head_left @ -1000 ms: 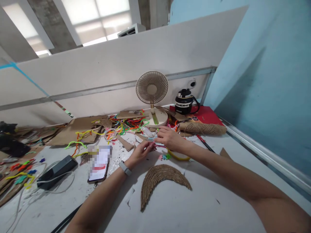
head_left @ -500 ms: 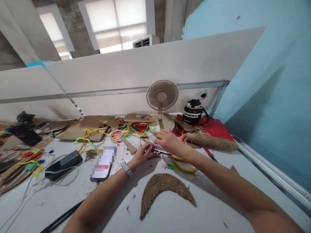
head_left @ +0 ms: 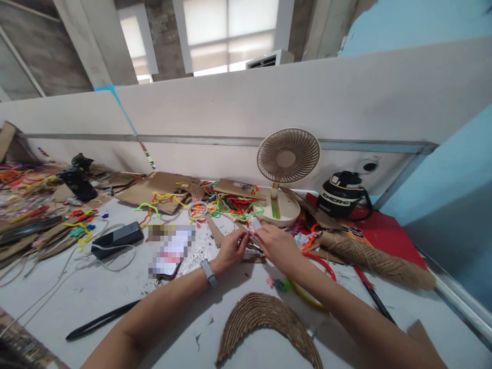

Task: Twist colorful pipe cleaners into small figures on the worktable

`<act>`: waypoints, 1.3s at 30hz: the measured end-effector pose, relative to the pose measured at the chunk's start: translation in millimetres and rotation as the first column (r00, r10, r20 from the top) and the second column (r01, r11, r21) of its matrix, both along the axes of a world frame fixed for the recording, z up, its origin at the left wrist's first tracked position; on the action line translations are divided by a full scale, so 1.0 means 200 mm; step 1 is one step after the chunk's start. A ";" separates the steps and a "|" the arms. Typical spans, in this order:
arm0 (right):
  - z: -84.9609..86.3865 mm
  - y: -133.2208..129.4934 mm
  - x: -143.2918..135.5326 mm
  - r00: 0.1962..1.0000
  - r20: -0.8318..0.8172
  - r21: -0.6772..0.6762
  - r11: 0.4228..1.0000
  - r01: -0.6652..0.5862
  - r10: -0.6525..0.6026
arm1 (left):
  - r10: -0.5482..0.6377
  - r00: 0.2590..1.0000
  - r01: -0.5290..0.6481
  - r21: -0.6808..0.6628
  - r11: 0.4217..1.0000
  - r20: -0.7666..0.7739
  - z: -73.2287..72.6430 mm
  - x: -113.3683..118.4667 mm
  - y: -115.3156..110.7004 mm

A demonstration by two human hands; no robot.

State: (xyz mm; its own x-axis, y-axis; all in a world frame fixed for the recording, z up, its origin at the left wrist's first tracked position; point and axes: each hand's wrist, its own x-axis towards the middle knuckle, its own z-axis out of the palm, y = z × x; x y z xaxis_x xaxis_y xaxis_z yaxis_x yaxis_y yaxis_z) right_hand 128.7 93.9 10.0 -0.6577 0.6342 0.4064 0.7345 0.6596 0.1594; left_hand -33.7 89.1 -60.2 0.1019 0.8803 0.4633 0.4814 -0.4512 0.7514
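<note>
- The pink strip (head_left: 250, 233) is sitting between the two sets of fingertips, small and partly covered, so its full shape is not showing.
- The left hand (head_left: 230, 249) is pinching, thumb and fingers nearly meeting, and seems to be holding the strip's near side.
- The right hand (head_left: 279, 248) is curling its fingers in from the other side; its back is hiding the grip, so whether it is grasping or only touching cannot be told.
- The step in hand appears to be fine fingertip shaping or joining; the next move is probably calling for a steady left pinch and small right-hand adjustments.
- A white piece (head_left: 255, 222) is showing just beyond the grip, and a shiny thing (head_left: 255, 246) is lying just below it, too covered to identify.
- Nearer the body, a brown crescent (head_left: 263, 310) is lying flat, with coloured bits (head_left: 283, 285) between it and the right hand.
- To the grip's left, a phone (head_left: 172, 253) is lying on the table; to its right, a twine roll (head_left: 372, 259) is resting.
- Farther beyond the grip, a fan (head_left: 287, 158) is standing upright.
</note>
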 end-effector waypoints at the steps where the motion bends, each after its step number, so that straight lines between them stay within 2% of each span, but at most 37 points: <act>1: -0.01 0.00 0.00 1.000 -0.016 0.008 1.000 -0.009 0.009 | 0.008 1.000 -0.008 -0.001 1.000 0.019 0.00 0.00 0.00; 9: -0.11 -0.03 -0.07 0.993 -0.107 0.028 0.998 -0.050 0.053 | 0.013 0.944 0.027 -0.118 0.993 0.329 -0.01 0.04 0.01; 13: -0.11 -0.02 -0.06 0.993 -0.108 0.063 0.997 -0.038 0.044 | -0.062 0.895 0.152 -0.172 0.973 0.441 0.00 0.03 0.03; 15: -0.09 -0.01 -0.03 0.995 -0.093 0.084 0.996 -0.014 0.022 | -0.103 0.887 0.197 -0.168 0.966 0.450 0.02 0.01 0.03; 17: -0.06 0.01 -0.01 0.997 -0.080 0.091 0.996 -0.002 0.009 | -0.099 0.902 0.184 -0.165 0.969 0.420 0.05 -0.01 0.03; 22: -0.02 0.02 0.02 0.997 -0.035 0.148 0.987 -0.060 0.066 | 0.027 0.944 0.058 -0.244 0.968 0.330 0.10 -0.05 0.02; 27: -0.03 0.02 0.00 0.981 0.029 0.299 0.934 -0.194 0.194 | -0.094 0.942 0.188 -0.275 0.943 0.321 0.12 -0.05 0.01; 30: -0.03 0.02 -0.01 0.977 0.016 0.354 0.913 -0.203 0.212 | -0.100 0.915 0.229 -0.299 0.926 0.391 0.11 -0.04 0.01; 34: -0.03 0.02 -0.01 0.977 0.028 0.370 0.905 -0.208 0.213 | -0.087 0.864 0.282 -0.333 0.900 0.496 0.09 -0.03 0.02; 39: -0.06 0.02 -0.01 0.972 0.003 0.371 0.902 -0.220 0.236 | -0.199 0.806 0.396 -0.256 0.882 0.558 0.07 -0.03 0.01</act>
State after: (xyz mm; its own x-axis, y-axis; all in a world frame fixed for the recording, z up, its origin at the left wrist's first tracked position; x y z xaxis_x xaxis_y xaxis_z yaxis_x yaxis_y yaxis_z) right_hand 126.9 98.6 -1.8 -0.7442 0.2699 0.6110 0.5820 0.7109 0.3948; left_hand -38.8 91.9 -46.6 0.2260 0.9539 0.1974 -0.1219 -0.1733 0.9773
